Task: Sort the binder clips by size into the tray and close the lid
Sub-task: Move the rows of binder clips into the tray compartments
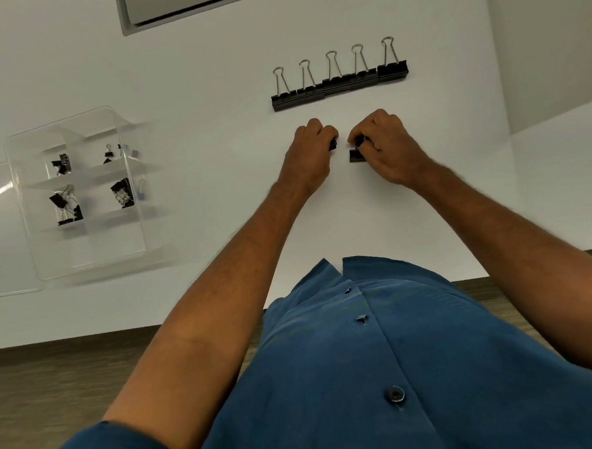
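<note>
1. left hand [312, 144] fingers curl round a small black binder clip [333, 144].
2. right hand [384, 144] pinches another small clip [359, 141]; a third clip [356, 155] lies just beneath it.
3. five large binder clips [340, 81] line up beyond the hands.
4. clear tray [83, 256] sits far left, holding clips.

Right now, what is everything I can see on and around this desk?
Row of large binder clips: five, black with silver handles, side by side on the table beyond the hands.
Small binder clips by the hands: at least two, black; one lies under the right hand, one shows at the left hand.
Tray: one, clear plastic with compartments, on the left of the table.
Clips in the tray: several, mostly black, spread over four compartments; exact count unclear.
Lid: one, clear, open to the left of the tray.
Table: one, white.
Shirt: one, blue, buttoned.
Left hand: curled, pinching a clip.
Right hand: curled, pinching a clip.
</note>
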A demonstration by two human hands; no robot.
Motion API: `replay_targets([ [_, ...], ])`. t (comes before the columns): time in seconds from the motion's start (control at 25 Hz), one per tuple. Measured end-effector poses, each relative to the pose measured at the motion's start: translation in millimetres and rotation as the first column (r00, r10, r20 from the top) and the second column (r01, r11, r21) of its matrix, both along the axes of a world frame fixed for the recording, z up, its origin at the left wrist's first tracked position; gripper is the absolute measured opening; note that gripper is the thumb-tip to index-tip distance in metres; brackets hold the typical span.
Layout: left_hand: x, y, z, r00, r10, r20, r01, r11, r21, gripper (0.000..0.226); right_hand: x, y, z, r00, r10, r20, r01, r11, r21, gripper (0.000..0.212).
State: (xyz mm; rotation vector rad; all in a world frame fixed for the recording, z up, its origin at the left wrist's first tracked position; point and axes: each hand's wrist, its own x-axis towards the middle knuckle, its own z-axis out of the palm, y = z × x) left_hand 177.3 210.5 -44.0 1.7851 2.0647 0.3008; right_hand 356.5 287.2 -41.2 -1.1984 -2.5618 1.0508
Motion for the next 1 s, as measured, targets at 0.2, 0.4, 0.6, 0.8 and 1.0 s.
replay_targets([
  [0.2, 1, -6, 3, 1.000, 0.013, 0.005, -0.013, 1.000, 0.013, 0.028, -2, -11, 4, 0.978, 0.113, 0.176, -0.112, 0.994, -0.012, 0.044],
  [0.4, -4, -20, 6, 1.000, -0.010, 0.007, 0.010, 1.000, -0.026, 0.032, -12, -14, 4, 0.982, 0.062, 0.180, -0.059, 0.998, -0.026, 0.029],
  [0.6, -21, -43, 7, 0.993, 0.053, 0.107, -0.045, 0.996, -0.076, 0.029, -17, -32, 11, 0.983, 0.008, 0.182, -0.016, 0.999, 0.040, 0.018],
  [0.8, -47, -84, 25, 0.952, 0.189, 0.240, -0.173, 0.981, -0.086, 0.033, -43, -67, 14, 0.993, 0.061, 0.098, -0.058, 0.998, -0.033, 0.020],
  [1.0, -104, -152, 49, 0.902, 0.275, 0.334, -0.300, 0.954, 0.024, 0.030, -116, -98, 37, 1.000, 0.002, -0.031, -0.007, 0.984, -0.176, 0.023],
])
